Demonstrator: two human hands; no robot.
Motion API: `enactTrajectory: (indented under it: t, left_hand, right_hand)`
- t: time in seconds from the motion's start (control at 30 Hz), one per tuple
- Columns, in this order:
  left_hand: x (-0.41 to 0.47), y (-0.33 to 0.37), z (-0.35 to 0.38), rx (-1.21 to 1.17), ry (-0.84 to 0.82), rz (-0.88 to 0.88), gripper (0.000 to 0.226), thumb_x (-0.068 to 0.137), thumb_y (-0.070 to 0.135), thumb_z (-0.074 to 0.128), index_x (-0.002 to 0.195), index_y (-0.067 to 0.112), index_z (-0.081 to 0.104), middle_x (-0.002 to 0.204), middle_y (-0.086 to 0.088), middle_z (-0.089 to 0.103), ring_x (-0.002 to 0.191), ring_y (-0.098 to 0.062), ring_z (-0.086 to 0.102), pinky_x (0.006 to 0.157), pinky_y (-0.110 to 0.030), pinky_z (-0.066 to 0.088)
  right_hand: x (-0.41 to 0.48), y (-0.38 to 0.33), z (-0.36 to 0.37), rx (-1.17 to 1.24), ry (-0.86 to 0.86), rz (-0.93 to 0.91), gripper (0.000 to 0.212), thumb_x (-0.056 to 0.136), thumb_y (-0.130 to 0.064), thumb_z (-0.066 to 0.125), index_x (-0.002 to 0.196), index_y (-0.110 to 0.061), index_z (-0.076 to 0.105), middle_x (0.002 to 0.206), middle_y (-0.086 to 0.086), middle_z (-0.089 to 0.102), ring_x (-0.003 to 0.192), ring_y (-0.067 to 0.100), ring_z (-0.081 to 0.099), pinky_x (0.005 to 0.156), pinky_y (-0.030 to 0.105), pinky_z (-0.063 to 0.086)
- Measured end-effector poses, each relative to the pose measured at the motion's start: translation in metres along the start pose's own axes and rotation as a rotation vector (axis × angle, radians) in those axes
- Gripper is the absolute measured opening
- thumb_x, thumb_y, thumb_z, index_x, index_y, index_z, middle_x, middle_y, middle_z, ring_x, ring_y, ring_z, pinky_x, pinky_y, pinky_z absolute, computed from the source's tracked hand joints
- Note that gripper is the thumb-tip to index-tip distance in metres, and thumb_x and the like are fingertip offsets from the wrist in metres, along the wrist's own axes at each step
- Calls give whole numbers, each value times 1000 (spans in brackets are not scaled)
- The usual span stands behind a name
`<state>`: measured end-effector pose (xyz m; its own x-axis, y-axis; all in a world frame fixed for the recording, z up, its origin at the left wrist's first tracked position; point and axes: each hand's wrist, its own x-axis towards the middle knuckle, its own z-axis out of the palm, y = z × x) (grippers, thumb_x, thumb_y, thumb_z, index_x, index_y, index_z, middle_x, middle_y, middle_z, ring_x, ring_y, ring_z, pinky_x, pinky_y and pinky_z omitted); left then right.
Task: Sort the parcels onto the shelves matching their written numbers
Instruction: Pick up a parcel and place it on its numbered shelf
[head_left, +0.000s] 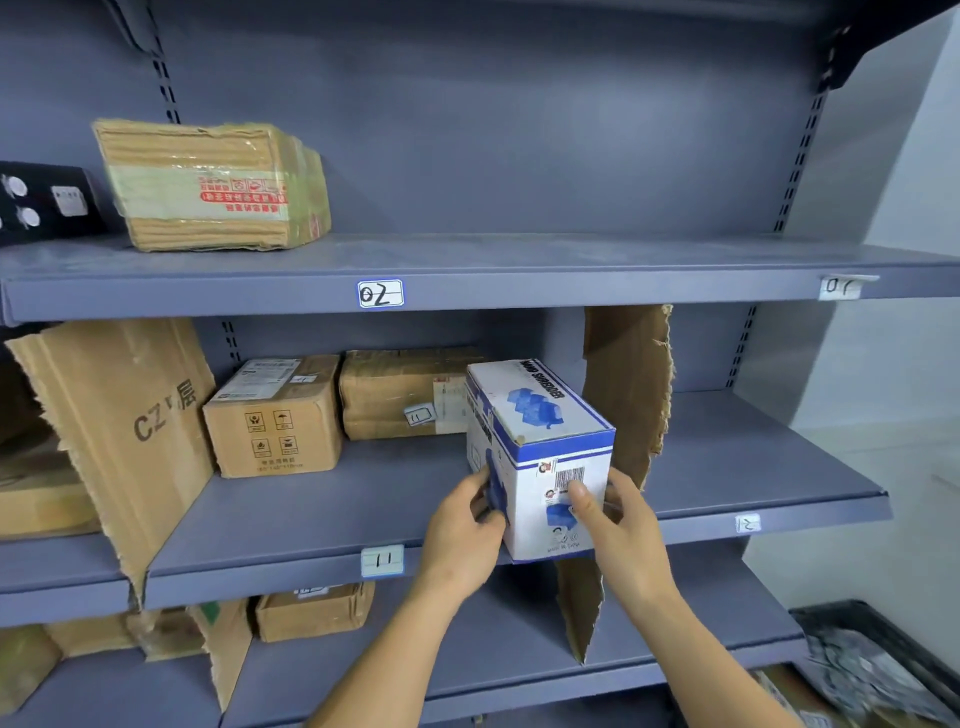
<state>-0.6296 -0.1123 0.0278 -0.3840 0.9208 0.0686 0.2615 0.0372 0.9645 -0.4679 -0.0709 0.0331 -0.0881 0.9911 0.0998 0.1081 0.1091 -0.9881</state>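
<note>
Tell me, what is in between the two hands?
The blue-and-white box: the left hand grips its left side and the right hand its right side. The head view shows it.

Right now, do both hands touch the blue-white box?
Touching. Head view: left hand grips the box at its left side; right hand pinches its right front corner.

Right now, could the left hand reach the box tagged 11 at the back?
Probably yes: the shelf between left hand and tagged box lies bare, but it must let go of the blue box.
</note>
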Motion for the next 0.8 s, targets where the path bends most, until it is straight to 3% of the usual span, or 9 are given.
enactTrajectory:
  t: [0.07,0.2,0.37,0.5,0.57,0.67,0.8]
  left_hand:
    - [-3,0,6,3,-28,17,50,95,5,54,137,32,54,126,15,66,114,1,61,97,-25,52]
    - [1,8,10,80,-110,39,41,94,11,55,126,36,62,123,15,68,112,-2,63,96,-35,55]
    - [9,12,12,138,-212,10,48,81,24,54,118,53,61,121,13,67,110,-6,65,94,-40,56]
    - [7,19,12,-23,-274,20,46,89,5,59,123,35,63,113,17,72,106,-4,68,92,-34,57]
    - [10,20,13,-68,-238,36,43,90,3,61,123,30,63,112,16,73,103,-3,69,89,-31,58]
    - [20,16,19,14,-38,61,34,91,9,64,121,26,66,109,14,73,95,4,68,84,-21,57]
    - [34,19,27,90,117,40,17,93,13,63,108,20,68,91,14,69,80,4,65,61,-3,46]
  right_hand:
    - [-5,5,-4,-2,48,-19,34,80,-56,64,108,-40,53,110,-19,68,95,3,68,63,21,58]
    - [-12,9,-7,-43,135,-50,31,83,-60,60,109,-44,54,113,-17,66,101,4,66,63,18,55]
    - [-4,15,-5,-131,212,-67,36,82,-70,54,111,-48,50,115,-14,63,100,6,66,74,32,61]
    - [5,14,0,-202,230,-99,33,89,-65,55,115,-46,49,112,-15,62,99,5,64,75,38,61]
    - [10,12,6,-199,215,-116,30,93,-57,56,118,-41,50,114,-14,62,99,3,63,70,30,59]
    - [22,6,14,-200,167,-101,34,96,-50,55,125,-34,48,115,-14,62,91,-1,64,61,16,51]
    - [47,1,22,-211,116,-25,35,99,-47,53,128,-31,40,118,-11,59,86,5,64,56,15,48]
